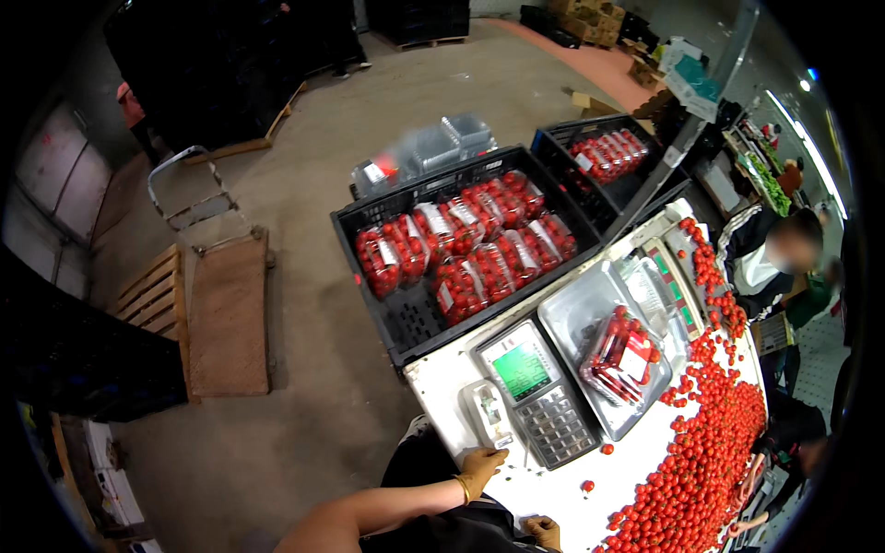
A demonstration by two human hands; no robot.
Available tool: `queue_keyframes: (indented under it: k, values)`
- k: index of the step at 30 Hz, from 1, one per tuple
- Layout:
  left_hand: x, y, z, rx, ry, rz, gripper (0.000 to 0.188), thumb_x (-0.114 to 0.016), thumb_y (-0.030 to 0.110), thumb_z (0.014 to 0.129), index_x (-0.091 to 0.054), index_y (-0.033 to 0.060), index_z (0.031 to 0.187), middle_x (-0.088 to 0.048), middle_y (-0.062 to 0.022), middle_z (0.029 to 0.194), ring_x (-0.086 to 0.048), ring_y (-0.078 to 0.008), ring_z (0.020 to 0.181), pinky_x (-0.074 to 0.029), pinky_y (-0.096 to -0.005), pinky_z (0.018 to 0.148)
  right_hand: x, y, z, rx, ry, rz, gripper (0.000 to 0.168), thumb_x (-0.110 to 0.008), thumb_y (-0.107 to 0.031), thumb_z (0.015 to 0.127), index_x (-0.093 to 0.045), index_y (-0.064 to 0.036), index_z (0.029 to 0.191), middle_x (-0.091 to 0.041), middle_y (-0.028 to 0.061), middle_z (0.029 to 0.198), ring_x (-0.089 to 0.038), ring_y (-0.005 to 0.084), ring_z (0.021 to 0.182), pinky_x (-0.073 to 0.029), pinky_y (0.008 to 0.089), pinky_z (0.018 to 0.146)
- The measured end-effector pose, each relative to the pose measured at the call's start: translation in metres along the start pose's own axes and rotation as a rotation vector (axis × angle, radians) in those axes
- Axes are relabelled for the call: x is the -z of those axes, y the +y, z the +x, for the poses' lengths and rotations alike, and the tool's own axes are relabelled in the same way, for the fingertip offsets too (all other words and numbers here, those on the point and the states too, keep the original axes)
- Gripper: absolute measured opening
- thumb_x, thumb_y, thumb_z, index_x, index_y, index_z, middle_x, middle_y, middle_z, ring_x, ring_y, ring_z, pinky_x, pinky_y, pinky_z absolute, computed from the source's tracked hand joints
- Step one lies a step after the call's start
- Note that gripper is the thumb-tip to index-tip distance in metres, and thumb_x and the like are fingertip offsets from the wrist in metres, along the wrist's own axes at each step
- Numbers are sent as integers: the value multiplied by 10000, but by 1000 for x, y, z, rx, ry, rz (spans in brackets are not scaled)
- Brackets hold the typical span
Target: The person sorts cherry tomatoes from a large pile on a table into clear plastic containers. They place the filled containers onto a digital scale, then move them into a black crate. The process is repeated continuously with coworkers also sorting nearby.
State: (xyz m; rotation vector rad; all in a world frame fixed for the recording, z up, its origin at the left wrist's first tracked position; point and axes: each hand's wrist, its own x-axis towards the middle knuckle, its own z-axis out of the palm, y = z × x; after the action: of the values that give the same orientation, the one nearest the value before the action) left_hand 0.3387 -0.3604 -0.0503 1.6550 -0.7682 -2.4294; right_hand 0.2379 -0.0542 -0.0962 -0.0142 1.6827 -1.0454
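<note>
My left hand [482, 471], in a yellowish glove, is at the near table edge, its fingertips close to a small white device [489, 413], perhaps a label printer; whether they touch it I cannot tell. Lower down, my right hand [543, 532], also gloved, rests curled by the table's edge; its grip is unclear. Beside the device stands a digital scale [539, 394] with a green display. On its metal pan [570, 304] sits a clear plastic punnet of cherry tomatoes [619, 359] with a label. A large heap of loose cherry tomatoes [712, 428] covers the table's far side.
A black plastic crate [408, 345] holds several filled punnets; another crate [553, 166] stands behind it. Empty clear punnets [442, 145] are stacked beyond. A second scale [674, 290] is at the right. People [760, 256] are across the table. A platform cart [230, 318] stands on the floor.
</note>
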Motion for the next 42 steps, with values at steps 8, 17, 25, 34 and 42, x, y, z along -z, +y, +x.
queue_keyframes:
  k: [8, 17, 25, 34, 42]
  values:
    - [15, 6, 1, 30, -26, -17, 334, -698, 241, 876, -649, -11, 1089, -660, -63, 1058, -613, -150, 958, -519, -277, 815, -23, -1, 4, -55, 85, -6, 251, -731, -256, 827, -705, -55, 977, -696, 66, 894, -640, 178, 828, -516, 323, 702]
    - [41, -3, 27, 53, -178, -17, 467, -522, 233, 980, -425, 1, 1375, -511, -148, 1287, -488, -294, 1198, -428, -436, 1001, -29, 31, 24, 404, 184, -370, 391, -706, -425, 812, -718, -77, 990, -683, 71, 806, -610, 177, 761, -500, 333, 699]
    - [56, -14, 56, 78, -216, -13, 494, -426, 348, 1011, -414, 20, 1381, -474, -174, 1351, -415, -315, 1264, -326, -436, 1090, -53, -18, -6, 160, 168, -59, 309, -691, -327, 849, -712, -34, 949, -683, 57, 794, -608, 145, 755, -495, 311, 722]
    - [77, -33, 98, 154, -276, -155, 326, -345, 155, 1027, -455, -38, 1265, -538, -162, 1260, -493, -258, 1181, -397, -362, 1040, -44, -41, -12, 16, 9, -2, 269, -688, -259, 882, -714, -31, 1022, -710, 27, 921, -612, 102, 833, -484, 228, 820]
    - [38, 16, -1, 48, -386, 23, 369, -566, 153, 931, -483, 53, 1277, -530, -128, 1272, -514, -299, 1160, -459, -433, 956, -52, -50, -38, 134, 81, -62, 262, -713, -298, 846, -706, -41, 895, -661, -7, 792, -526, 73, 737, -462, 255, 695]
